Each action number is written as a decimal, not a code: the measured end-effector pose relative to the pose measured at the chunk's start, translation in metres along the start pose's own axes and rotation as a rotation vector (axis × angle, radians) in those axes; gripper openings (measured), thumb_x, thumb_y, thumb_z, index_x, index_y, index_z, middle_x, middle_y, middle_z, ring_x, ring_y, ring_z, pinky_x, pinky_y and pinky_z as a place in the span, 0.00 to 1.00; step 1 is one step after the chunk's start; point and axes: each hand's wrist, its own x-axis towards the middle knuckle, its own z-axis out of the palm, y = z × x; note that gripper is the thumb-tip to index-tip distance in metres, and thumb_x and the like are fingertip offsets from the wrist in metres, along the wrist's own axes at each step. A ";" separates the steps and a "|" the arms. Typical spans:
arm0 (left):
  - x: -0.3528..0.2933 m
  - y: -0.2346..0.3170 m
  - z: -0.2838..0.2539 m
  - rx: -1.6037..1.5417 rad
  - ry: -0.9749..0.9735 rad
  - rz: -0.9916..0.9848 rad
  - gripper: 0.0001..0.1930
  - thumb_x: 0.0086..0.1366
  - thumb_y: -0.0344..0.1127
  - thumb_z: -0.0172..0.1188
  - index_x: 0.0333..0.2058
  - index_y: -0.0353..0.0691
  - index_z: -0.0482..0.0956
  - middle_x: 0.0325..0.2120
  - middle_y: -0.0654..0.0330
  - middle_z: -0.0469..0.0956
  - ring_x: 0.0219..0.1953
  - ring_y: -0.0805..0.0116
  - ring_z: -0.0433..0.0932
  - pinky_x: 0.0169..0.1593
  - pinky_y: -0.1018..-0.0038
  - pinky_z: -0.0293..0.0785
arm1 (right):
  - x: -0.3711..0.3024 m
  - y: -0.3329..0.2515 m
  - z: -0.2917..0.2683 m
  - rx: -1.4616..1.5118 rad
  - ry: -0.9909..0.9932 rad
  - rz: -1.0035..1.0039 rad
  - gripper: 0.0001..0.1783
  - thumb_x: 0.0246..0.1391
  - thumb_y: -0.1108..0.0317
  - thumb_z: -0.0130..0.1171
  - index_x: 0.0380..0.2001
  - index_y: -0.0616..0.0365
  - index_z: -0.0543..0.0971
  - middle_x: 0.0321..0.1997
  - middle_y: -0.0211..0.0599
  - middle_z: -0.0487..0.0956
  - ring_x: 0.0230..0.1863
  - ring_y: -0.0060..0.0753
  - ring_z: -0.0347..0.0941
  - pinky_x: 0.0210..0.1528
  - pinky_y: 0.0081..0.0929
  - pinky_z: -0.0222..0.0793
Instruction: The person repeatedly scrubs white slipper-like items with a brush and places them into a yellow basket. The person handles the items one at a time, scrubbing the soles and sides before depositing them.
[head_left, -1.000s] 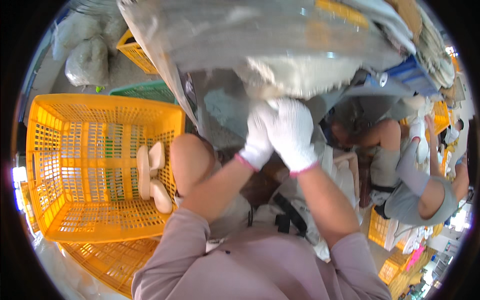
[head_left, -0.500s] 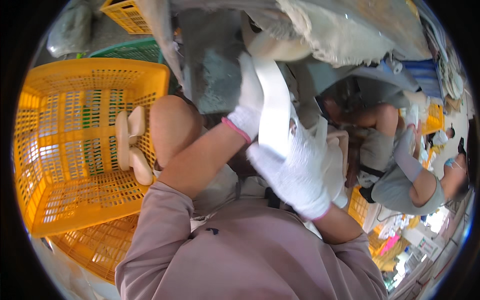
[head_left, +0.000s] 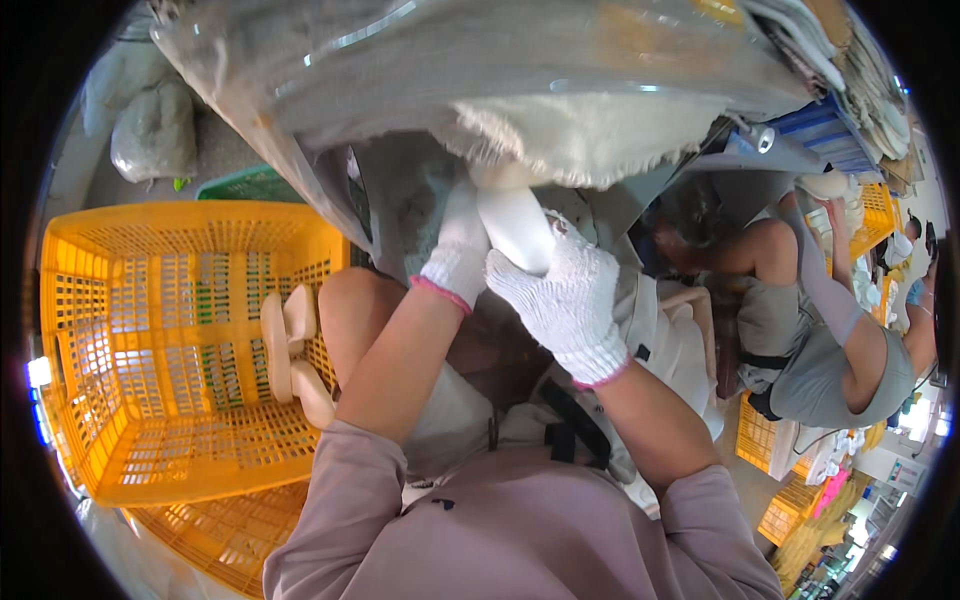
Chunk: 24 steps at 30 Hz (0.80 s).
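Both my hands wear white knitted gloves with pink cuffs. Between them is a smooth, elongated white shoe sole (head_left: 518,228), tilted with its far end up against a rounded cream wheel-like edge (head_left: 503,178) below the frayed cloth. My left hand (head_left: 461,238) lies along the sole's left side, its fingertips hidden behind the sole and in the shadow. Gripping the near end is my right hand (head_left: 565,295), thumb across the top and fingers round the right side. To the left, several beige sole-like pieces (head_left: 278,345) lie in a yellow plastic basket (head_left: 95,340).
A grey plastic-covered hood (head_left: 400,70) with a frayed cream cloth (head_left: 590,140) hangs just above my hands. Another yellow basket (head_left: 220,530) sits below the first. At the right a co-worker (head_left: 840,370) is seated. A wrapped bag (head_left: 155,135) stands far left.
My hands and the sole have moved slightly left, and the sole's far end now goes under the cloth. The view has shifted, bringing more of the hood into sight.
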 end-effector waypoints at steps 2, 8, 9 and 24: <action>-0.009 0.003 -0.009 0.745 -0.049 0.421 0.16 0.74 0.45 0.56 0.43 0.37 0.79 0.36 0.56 0.82 0.39 0.57 0.83 0.45 0.64 0.81 | 0.001 0.004 0.009 0.142 0.040 0.005 0.20 0.48 0.56 0.74 0.43 0.54 0.88 0.36 0.45 0.87 0.36 0.52 0.85 0.41 0.41 0.81; 0.004 -0.006 -0.027 1.467 0.211 0.677 0.19 0.73 0.46 0.57 0.52 0.37 0.78 0.44 0.44 0.81 0.48 0.44 0.80 0.55 0.59 0.77 | 0.032 0.014 0.035 0.073 -0.003 0.140 0.22 0.50 0.47 0.72 0.38 0.54 0.89 0.32 0.47 0.87 0.36 0.53 0.86 0.40 0.45 0.81; 0.003 -0.011 -0.031 0.957 0.135 0.541 0.21 0.74 0.48 0.56 0.53 0.37 0.78 0.46 0.45 0.82 0.49 0.45 0.80 0.56 0.59 0.76 | 0.030 0.016 0.036 -0.124 0.019 0.119 0.22 0.50 0.48 0.74 0.37 0.56 0.88 0.33 0.48 0.87 0.35 0.51 0.86 0.40 0.43 0.81; -0.024 -0.006 0.023 -0.266 -0.540 -0.154 0.24 0.82 0.51 0.41 0.47 0.39 0.80 0.38 0.52 0.84 0.41 0.56 0.84 0.49 0.59 0.82 | 0.024 -0.015 -0.027 0.548 -0.493 0.394 0.32 0.56 0.64 0.72 0.62 0.62 0.77 0.53 0.36 0.83 0.51 0.33 0.81 0.57 0.32 0.76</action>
